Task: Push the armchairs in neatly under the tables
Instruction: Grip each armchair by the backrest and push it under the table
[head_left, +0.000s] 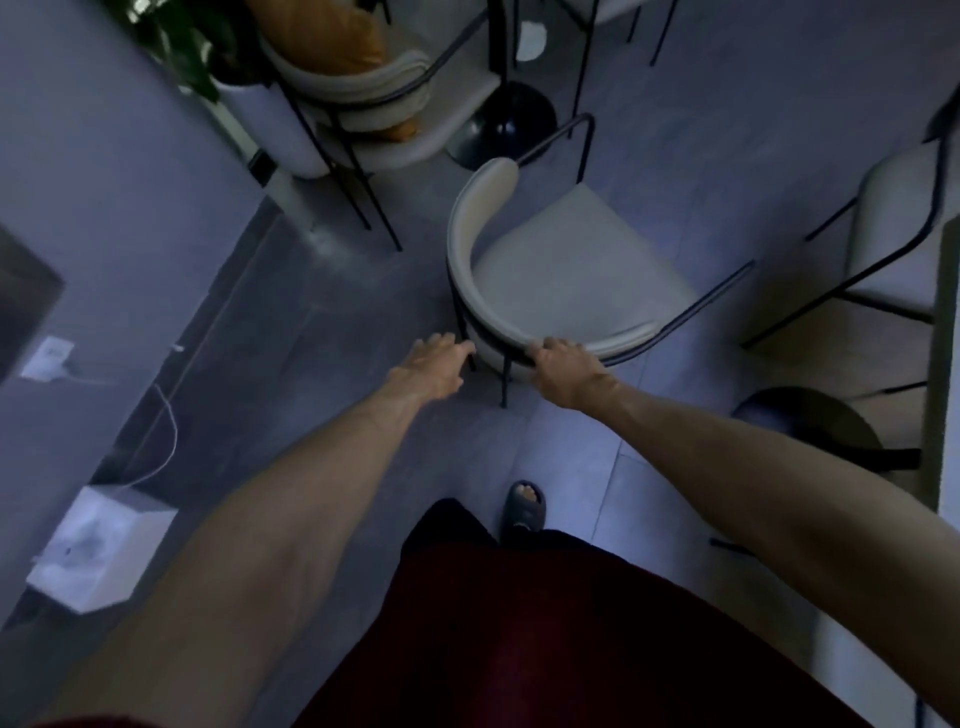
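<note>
A cream armchair (566, 260) with a curved backrest and thin black metal frame stands on the grey floor in the middle of the view, its seat facing away to the upper right. My right hand (566, 366) is closed over the near rim of its backrest. My left hand (434, 364) reaches to the left corner of the backrest with fingers spread, its fingertips at the black frame leg. A black round table base (511, 124) stands beyond the chair; the tabletop above it is out of view.
A second cream armchair (374, 88) with an orange cushion stands at the top left beside a potted plant (182, 47). A third chair (898, 234) stands at right, with another round black base (810, 421) below it. A white box (98, 551) with a cable lies at left. My slippered foot (524, 512) is below.
</note>
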